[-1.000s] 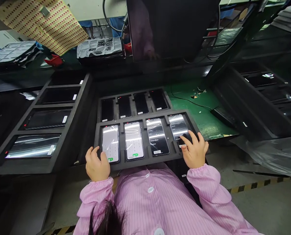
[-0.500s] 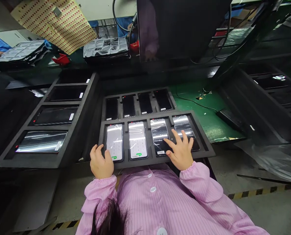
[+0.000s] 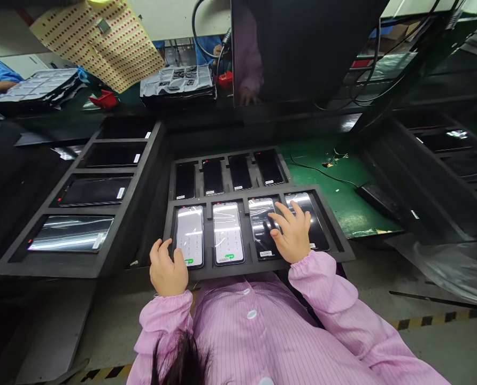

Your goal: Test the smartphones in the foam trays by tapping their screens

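And here's the right hand [image 3: 294, 232], fingers spread wide over the third phone [image 3: 264, 241], index fingertip above its dark, lit menu screen, though whether it touches the glass I can't tell! That phone sits in its slot in the near tray [image 3: 248, 248], between the second phone [image 3: 228, 231] and the fourth phone [image 3: 319, 231], the latter partly hidden by the hand. Over at the near left corner, the left hand [image 3: 167, 270] has its fingers bent and parted, thumb just beside the first phone [image 3: 190, 230]; whether it grips the tray, I can't say. The first two show pale keypads, and just beyond lies a far tray [image 3: 199, 184] of four dark-screened phones
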Available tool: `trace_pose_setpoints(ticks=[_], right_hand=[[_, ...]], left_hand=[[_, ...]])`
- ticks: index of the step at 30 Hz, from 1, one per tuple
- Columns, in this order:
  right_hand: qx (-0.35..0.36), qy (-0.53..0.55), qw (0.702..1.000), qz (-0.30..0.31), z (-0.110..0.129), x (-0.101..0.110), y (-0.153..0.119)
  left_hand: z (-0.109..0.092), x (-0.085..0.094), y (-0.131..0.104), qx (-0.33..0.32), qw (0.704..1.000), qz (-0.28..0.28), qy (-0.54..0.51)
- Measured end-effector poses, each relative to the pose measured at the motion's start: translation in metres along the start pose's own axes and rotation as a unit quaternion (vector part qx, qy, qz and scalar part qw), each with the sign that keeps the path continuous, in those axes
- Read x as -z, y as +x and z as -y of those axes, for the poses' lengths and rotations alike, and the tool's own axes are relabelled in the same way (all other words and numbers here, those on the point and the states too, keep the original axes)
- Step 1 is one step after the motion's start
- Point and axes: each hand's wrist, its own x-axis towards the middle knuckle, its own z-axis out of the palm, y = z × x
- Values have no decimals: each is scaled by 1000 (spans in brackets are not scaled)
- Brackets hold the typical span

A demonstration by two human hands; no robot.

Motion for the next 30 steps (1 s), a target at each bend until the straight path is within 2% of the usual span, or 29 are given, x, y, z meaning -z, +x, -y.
trace_pose_setpoints(ticks=[3,9,12,22,25,30], right_hand=[[-10,-9,999,32,5,-6,6],[-34,-82,986,142,16,-14,12],[-51,-97,981,159,18,-14,16],[-44,-81,983,157,18,-13,13],[-63,-84,987,123,5,-8,9],[-152,-118,979,71,-24,1,5]], left_hand=[[-1,1,-1,2,1000,-2,1],[-4,3,0,5,1000,14,1],[-3,3,1,6,1000,19,4],[-6,5,0,10,1000,19,1],[-8,6,0,15,1000,13,-8],[-10,8,0,23,999,24,-8]])
